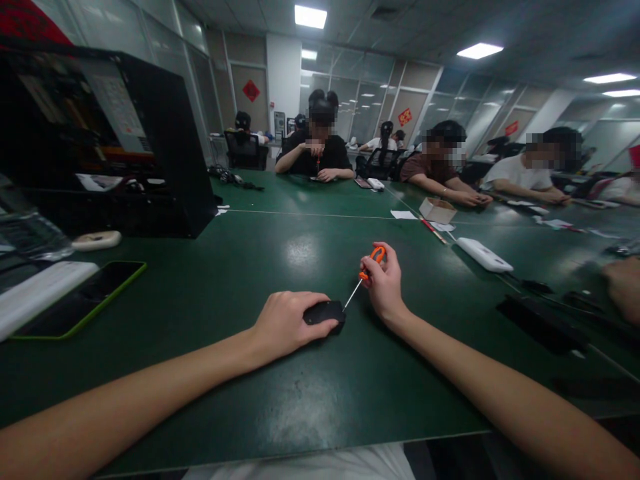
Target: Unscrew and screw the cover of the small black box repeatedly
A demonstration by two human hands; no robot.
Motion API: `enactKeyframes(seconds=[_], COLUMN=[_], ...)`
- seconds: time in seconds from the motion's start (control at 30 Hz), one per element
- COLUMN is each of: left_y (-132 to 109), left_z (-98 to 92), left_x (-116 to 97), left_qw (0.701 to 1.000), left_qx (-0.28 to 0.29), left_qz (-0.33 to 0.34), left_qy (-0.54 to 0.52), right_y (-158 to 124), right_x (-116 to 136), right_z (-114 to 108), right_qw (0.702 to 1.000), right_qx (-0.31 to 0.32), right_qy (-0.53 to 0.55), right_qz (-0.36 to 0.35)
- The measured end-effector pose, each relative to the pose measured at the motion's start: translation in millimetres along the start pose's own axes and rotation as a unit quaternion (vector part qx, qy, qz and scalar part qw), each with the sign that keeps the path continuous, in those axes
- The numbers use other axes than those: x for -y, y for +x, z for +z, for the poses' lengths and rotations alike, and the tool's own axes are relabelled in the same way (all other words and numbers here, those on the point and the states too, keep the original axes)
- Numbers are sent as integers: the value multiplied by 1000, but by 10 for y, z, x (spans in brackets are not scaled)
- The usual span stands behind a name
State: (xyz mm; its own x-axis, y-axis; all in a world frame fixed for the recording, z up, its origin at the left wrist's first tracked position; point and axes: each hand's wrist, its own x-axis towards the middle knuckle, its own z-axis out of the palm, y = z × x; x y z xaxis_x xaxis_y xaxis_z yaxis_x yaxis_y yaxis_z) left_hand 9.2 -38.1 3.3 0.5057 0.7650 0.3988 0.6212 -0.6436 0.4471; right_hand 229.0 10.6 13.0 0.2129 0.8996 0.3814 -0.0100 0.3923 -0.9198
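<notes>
pinning the small black device (325, 312) flat on the green table (300, 253) near my edge, my left hand (283, 327) clamps over it so it can't slide, while my right hand (384, 283) pinches the orange-handled screwdriver (376, 255) high, tip slanting onto the device's right end.

Both bare forearms come in from the lower edge and draw toward each other at the middle of the view. The left arm runs up from the lower left corner, stretched long and low, its wrist nearly straight. The left hand (285, 323) lies palm down, its fingers (313, 328) curled over a small flat black plastic device (325, 311). The right arm rises from the lower right corner, its wrist lifted. The right hand (383, 283) stands higher, back toward the camera, fingertips and thumb pinched on the handle of a thin-shafted orange-handled screwdriver (374, 257). The two hands are near each other but apart.
</notes>
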Motion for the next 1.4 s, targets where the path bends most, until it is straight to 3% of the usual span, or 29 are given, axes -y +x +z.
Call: enactKeyframes(seconds=[0.2, 0.33, 0.6, 0.87, 1.0, 1.17, 1.27, 1.4], left_y=[-7, -9, -14, -15, -15, -22, -29, -35], left_z=[-13, -13, -12, -2, -15, -22, -33, -51], left_x=[-22, -25, -22, -11, -26, -10, 13, 33], left_qw=[1000, 1000, 1000, 1000, 1000, 1000, 999, 997], left_qx=[3, -3, -10, -7, -3, -10, -9, -6], left_qz=[-3, -5, -4, -6, -2, 8, 18, 28], left_qy=[14, 6, 8, 2, -9, -25, -41, -65], right_y=[-116, -113, -35, 131, 188, 217, 262, 347], right_x=[196, 239, 301, -70, -106, 60, 120, 163], right_z=[39, 50, -1, -42, -107, -186, -243, -340], right_qw=[998, 997, 996, 977, 927, 817, 768, 728], right_qx=[-1, 21, 2, 80, 164, 296, 299, 269], right_qy=[-16, -44, -73, -198, -337, -486, -555, -616], right_qz=[-68, -53, -59, 13, -26, -89, -115, -137])
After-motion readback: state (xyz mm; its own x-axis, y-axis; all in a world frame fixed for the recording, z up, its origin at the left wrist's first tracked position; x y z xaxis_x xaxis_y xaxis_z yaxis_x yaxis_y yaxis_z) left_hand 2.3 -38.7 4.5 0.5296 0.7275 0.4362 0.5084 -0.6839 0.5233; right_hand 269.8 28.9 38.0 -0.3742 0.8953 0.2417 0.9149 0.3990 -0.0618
